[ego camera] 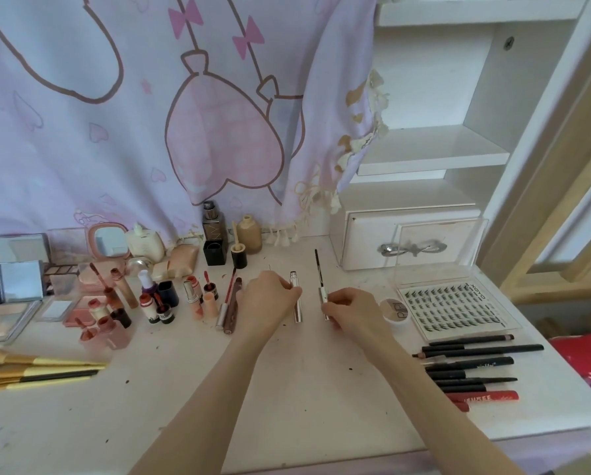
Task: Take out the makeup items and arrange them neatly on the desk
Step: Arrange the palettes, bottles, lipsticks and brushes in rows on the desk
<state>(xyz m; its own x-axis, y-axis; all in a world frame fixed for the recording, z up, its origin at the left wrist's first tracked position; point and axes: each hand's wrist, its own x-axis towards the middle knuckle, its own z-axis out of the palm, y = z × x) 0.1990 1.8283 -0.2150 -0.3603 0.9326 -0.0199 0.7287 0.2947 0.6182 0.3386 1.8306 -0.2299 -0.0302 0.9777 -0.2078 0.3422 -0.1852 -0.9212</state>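
My left hand (265, 301) grips a silver mascara tube (297, 303) that lies upright-pointing on the white desk (287, 389), its open neck facing the wall. My right hand (350, 311) pinches the silver cap of the mascara wand (319, 272), whose dark brush tip points away from me. Tube and wand lie side by side, a small gap between them. To their left rests a brown lip gloss tube with its wand (230, 303).
Lip tints and small bottles (157, 299) crowd the left, with palettes (16, 289) and gold brushes (37, 370) beyond. At the right lie a false lash tray (453, 305), a round PIPI pot (397, 310) and several pencils (472, 365). A small drawer (410, 241) stands behind.
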